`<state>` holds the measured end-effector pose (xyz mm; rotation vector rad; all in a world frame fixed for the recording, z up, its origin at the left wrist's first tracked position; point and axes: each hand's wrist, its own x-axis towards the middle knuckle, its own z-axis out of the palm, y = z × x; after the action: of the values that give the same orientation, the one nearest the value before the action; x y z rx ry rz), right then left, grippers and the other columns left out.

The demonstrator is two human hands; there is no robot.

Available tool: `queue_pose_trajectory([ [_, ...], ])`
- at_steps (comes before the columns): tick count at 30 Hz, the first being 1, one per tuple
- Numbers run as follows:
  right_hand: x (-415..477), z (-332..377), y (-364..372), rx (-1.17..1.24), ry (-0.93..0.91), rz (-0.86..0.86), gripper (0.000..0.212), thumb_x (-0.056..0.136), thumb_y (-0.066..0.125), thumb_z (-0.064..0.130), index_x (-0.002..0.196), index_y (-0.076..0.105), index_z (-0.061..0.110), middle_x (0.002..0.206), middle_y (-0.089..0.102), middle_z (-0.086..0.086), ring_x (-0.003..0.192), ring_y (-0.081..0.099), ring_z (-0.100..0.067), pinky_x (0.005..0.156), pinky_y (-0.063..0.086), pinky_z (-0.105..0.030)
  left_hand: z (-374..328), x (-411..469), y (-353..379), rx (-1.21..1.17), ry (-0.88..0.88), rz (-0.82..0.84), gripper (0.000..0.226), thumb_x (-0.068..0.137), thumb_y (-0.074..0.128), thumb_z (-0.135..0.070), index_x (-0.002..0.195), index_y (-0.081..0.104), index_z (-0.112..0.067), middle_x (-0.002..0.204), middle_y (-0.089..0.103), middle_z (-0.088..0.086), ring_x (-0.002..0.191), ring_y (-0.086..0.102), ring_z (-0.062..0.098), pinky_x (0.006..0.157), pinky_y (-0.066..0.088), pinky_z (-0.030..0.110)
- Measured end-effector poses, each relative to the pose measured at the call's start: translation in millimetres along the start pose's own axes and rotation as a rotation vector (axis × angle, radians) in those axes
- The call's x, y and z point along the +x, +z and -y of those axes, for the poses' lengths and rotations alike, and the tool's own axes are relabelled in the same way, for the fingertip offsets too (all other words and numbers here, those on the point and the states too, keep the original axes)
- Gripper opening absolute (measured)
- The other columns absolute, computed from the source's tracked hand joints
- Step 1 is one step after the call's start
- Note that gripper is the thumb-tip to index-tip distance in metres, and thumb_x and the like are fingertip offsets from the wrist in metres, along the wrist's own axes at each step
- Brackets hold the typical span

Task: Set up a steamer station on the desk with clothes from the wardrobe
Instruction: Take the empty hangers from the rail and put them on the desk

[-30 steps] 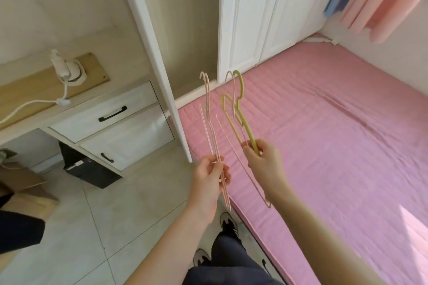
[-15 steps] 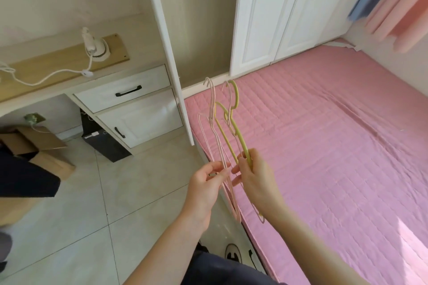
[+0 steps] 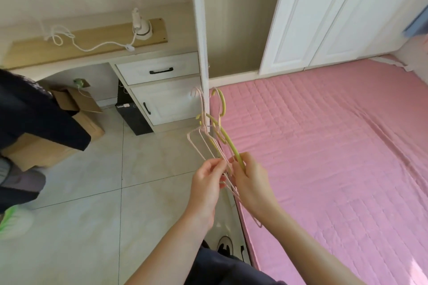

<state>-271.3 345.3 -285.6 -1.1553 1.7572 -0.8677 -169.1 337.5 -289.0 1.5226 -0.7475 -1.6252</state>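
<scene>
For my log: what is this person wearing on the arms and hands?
Nothing visible: the left hand and right hand are ungloved, with no rings, watch or bracelets showing. The left forearm and right forearm show no sleeves up to the frame edge.

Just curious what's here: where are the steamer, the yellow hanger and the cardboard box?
steamer [image 3: 143,30], head view, its white base.
yellow hanger [image 3: 231,146], head view, its straight arm.
cardboard box [image 3: 80,102], head view, its open flap.

Left grip [image 3: 206,183] pinches pink wire hangers [image 3: 202,109]. Right grip [image 3: 252,183] holds yellow-green hangers [image 3: 228,143]. Hooks point up, bundles touching, at the edge of the pink bed [image 3: 324,146]. White garment steamer [image 3: 140,28] upright on counter [image 3: 177,28], cord [image 3: 92,48] trailing left.
</scene>
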Motion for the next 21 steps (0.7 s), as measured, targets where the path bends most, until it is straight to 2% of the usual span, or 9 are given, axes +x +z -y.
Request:
queue_pose_trajectory([
  [4,-3,0,3,-0.005,-0.039,0.080,0.021,0.097,0.045,0.027,0.087,0.055,0.012,0.068,0.060,-0.003,0.058,0.049,-0.018,0.052,0.041,-0.035,-11,13,-23,-0.190,-0.033,-0.147,0.009,0.094,0.057,-0.014,0.098,0.059,-0.006,0.083,0.059,0.007,0.077,0.057,0.019,0.076,0.050,0.033],
  [7,-5,3,8,-0.025,-0.087,0.133,0.024,0.098,0.045,0.028,0.084,0.053,0.009,0.065,0.055,-0.002,0.056,0.044,-0.013,0.049,0.036,-0.032,-25,31,-46,-0.445,-0.071,-0.168,0.005,0.094,0.056,-0.006,0.095,0.060,-0.002,0.089,0.059,0.012,0.083,0.060,0.023,0.075,0.054,0.030],
  [10,-5,7,16,-0.025,-0.115,0.186,0.023,0.098,0.046,0.026,0.082,0.052,0.010,0.064,0.051,0.000,0.054,0.041,-0.011,0.046,0.034,-0.027,-40,43,-68,-0.642,-0.138,-0.131,0.015,0.093,0.054,-0.002,0.106,0.058,0.005,0.105,0.062,0.019,0.097,0.063,0.029,0.089,0.054,0.035],
  [12,-3,12,23,-0.020,-0.132,0.216,0.021,0.098,0.047,0.024,0.083,0.052,0.010,0.064,0.050,0.002,0.055,0.041,-0.011,0.047,0.034,-0.028,-46,48,-83,-0.724,-0.189,-0.097,0.022,0.093,0.053,-0.001,0.113,0.056,0.007,0.109,0.062,0.020,0.100,0.063,0.030,0.089,0.054,0.037],
  [15,0,21,36,-0.026,-0.159,0.256,0.019,0.097,0.048,0.021,0.081,0.052,0.012,0.061,0.049,0.004,0.054,0.041,-0.010,0.048,0.034,-0.029,-53,52,-104,-0.790,-0.246,-0.042,0.025,0.091,0.053,-0.001,0.115,0.056,0.006,0.106,0.062,0.020,0.096,0.064,0.028,0.079,0.059,0.037],
  [18,3,33,51,-0.047,-0.190,0.304,0.019,0.098,0.048,0.023,0.082,0.052,0.013,0.061,0.049,0.001,0.053,0.040,-0.011,0.047,0.034,-0.028,-62,56,-126,-0.905,-0.291,0.020,0.035,0.083,0.056,0.003,0.118,0.054,0.007,0.105,0.064,0.021,0.101,0.064,0.029,0.088,0.055,0.041],
  [21,9,45,71,-0.107,-0.233,0.367,0.016,0.098,0.048,0.023,0.085,0.052,0.016,0.063,0.052,0.000,0.053,0.044,-0.012,0.047,0.036,-0.030,-72,61,-146,-0.930,-0.307,0.042,0.032,0.083,0.056,0.001,0.115,0.054,0.007,0.093,0.064,0.020,0.088,0.065,0.028,0.087,0.055,0.038],
])
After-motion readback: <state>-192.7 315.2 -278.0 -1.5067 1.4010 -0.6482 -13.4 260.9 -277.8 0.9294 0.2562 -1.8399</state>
